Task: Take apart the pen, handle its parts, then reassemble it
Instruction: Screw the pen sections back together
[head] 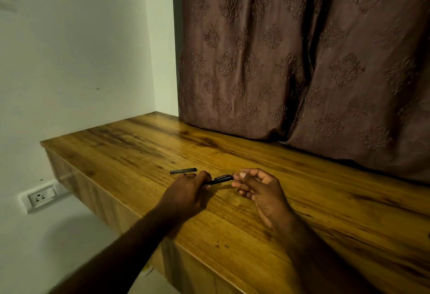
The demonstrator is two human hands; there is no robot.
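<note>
Nearest to us, our two bare forearms reach in from the lower edge over the front lip of the wooden table (pixel 232 235). Our left hand (pixel 186 191) lies knuckles up, its fingers curled down around the near end of the black pen body (pixel 220 179); the grip is clenched on that part, and the fingers hide most of what it covers. The pen body juts out to the right from under the left hand, tilted slightly upward, with its clip showing along the top edge. It is held just above the tabletop; we cannot tell whether it touches the wood.

Our right hand (pixel 258 189) sits just beside it, palm turned inward, the thumb and forefinger pinched together at the free right end of the pen body. The grip there is closed on something very small at that tip, too small and dark for us to tell what part it is. The other fingers of the right hand are loosely curled below.

A little farther back, to the left of the left hand and apart from it, a short dark pen piece (pixel 183 171) lies flat on the table, lengthwise from left to right.

Beyond that the table runs bare to the back, where a brown curtain (pixel 302 61) with an embossed motif hangs down to the tabletop. To the left rises a pale wall (pixel 81 49), and low on it, beneath table level, sits a white wall socket (pixel 40 197).
</note>
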